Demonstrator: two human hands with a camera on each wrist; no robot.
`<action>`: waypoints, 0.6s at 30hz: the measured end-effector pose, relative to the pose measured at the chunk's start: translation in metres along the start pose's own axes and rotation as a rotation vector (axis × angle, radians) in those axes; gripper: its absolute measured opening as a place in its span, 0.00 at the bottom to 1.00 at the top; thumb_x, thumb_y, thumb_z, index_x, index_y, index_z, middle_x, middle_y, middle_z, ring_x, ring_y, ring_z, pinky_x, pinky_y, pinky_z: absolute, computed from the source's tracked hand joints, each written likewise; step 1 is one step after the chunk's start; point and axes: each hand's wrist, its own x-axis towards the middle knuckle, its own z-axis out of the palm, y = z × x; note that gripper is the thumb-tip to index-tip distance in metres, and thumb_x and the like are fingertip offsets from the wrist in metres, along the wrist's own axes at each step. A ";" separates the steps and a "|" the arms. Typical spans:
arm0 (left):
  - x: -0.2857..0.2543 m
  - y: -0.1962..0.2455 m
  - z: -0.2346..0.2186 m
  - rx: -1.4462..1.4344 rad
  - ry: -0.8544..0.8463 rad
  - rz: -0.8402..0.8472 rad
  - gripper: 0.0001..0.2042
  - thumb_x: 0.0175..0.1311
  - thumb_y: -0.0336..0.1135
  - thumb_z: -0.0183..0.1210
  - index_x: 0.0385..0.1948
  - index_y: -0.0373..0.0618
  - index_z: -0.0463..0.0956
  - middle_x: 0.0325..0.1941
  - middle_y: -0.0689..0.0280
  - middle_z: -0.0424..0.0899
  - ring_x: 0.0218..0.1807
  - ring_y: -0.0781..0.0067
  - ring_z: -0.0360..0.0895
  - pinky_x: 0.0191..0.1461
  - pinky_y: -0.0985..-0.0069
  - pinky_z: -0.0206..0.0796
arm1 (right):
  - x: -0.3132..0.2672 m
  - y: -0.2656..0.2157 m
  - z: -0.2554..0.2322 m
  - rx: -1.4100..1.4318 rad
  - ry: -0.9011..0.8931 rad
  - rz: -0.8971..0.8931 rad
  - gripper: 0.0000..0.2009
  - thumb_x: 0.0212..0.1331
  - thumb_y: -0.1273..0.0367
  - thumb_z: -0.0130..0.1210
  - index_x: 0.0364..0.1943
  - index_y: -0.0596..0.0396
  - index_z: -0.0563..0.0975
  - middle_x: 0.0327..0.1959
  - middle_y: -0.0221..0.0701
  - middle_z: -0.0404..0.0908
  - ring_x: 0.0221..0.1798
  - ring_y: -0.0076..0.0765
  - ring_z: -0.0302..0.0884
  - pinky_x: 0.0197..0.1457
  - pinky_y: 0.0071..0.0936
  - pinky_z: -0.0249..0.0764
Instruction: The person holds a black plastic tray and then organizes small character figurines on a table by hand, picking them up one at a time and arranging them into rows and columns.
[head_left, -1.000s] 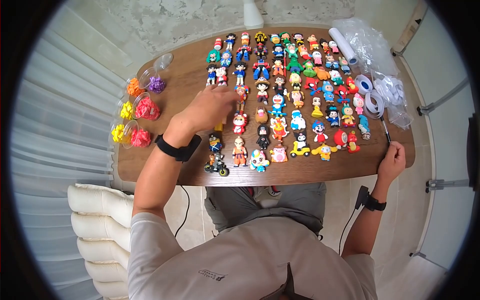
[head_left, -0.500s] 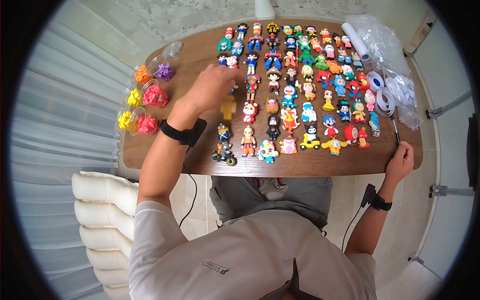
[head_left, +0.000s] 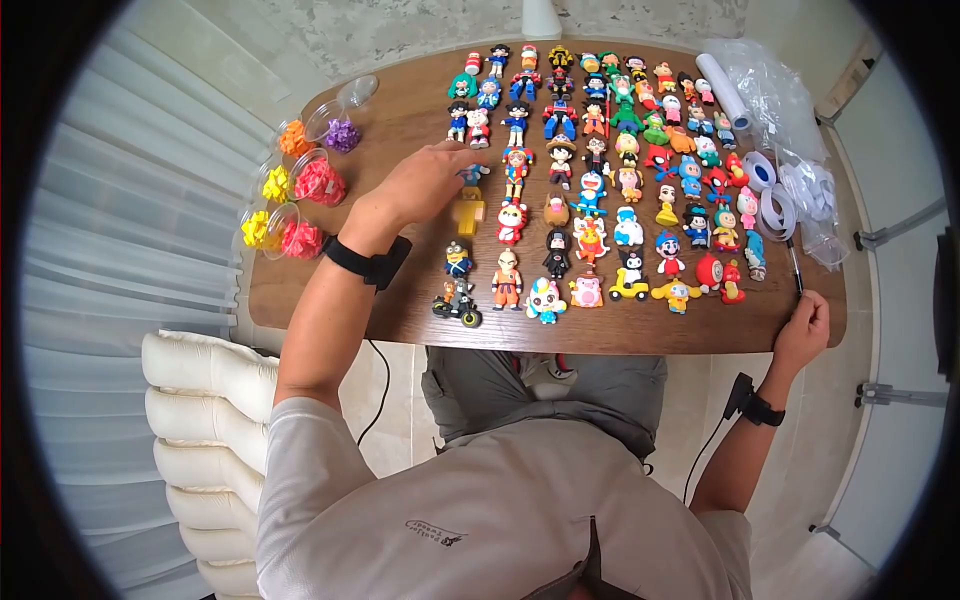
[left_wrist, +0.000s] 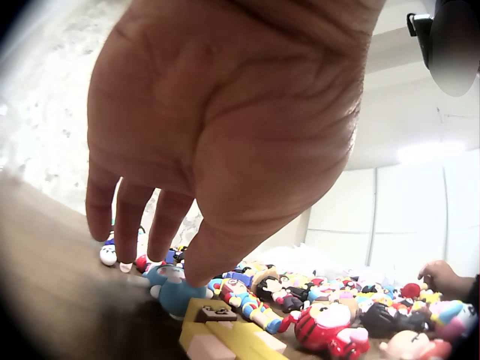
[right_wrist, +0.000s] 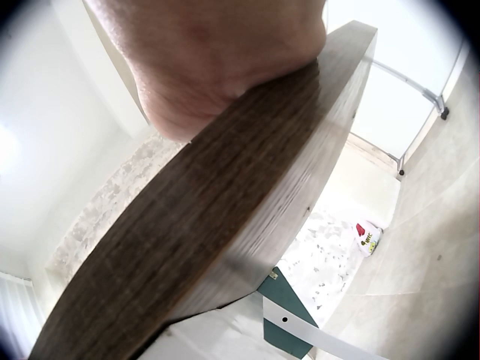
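Observation:
My left hand (head_left: 425, 185) hovers low over the leftmost column of toy figures, fingers reaching right. Beneath its fingertips is a small blue figure (head_left: 472, 176), partly covered. In the left wrist view the thumb overlaps that blue figure (left_wrist: 176, 294), while the other fingers hang nearly straight beyond it. A blocky yellow figure (head_left: 468, 212) lies just nearer me, close under the palm side. My right hand (head_left: 803, 328) rests at the table's right front edge, fingers loosely bent, with the end of a black pen (head_left: 795, 268) right at them. Its fingertips are hidden in the right wrist view.
Many toy figures lie in columns across the brown table (head_left: 370, 300). Cups of orange, purple, yellow and red pieces (head_left: 320, 182) stand at left. Tape rolls (head_left: 776, 212), a white roll (head_left: 722, 90) and clear plastic bags (head_left: 775, 100) lie at right.
The head view has shifted. My left hand rose over the two figures at the column's far side, then came lower and nearer, uncovering them and part of the blue figure. The right hand stays put.

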 end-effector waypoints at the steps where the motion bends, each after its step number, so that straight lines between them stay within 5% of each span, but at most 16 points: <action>1: 0.001 -0.002 0.001 -0.006 -0.001 -0.001 0.19 0.66 0.26 0.55 0.58 0.49 0.77 0.60 0.52 0.78 0.61 0.47 0.75 0.65 0.59 0.69 | 0.000 0.000 0.000 -0.006 0.000 0.004 0.10 0.68 0.65 0.57 0.37 0.59 0.82 0.29 0.22 0.78 0.34 0.17 0.70 0.40 0.19 0.68; 18: 0.005 -0.004 0.001 -0.049 -0.031 -0.065 0.13 0.63 0.33 0.57 0.48 0.46 0.79 0.47 0.52 0.84 0.53 0.47 0.80 0.56 0.56 0.71 | 0.000 0.000 0.000 0.006 -0.002 0.009 0.09 0.68 0.67 0.57 0.38 0.60 0.82 0.29 0.21 0.78 0.33 0.16 0.69 0.40 0.19 0.68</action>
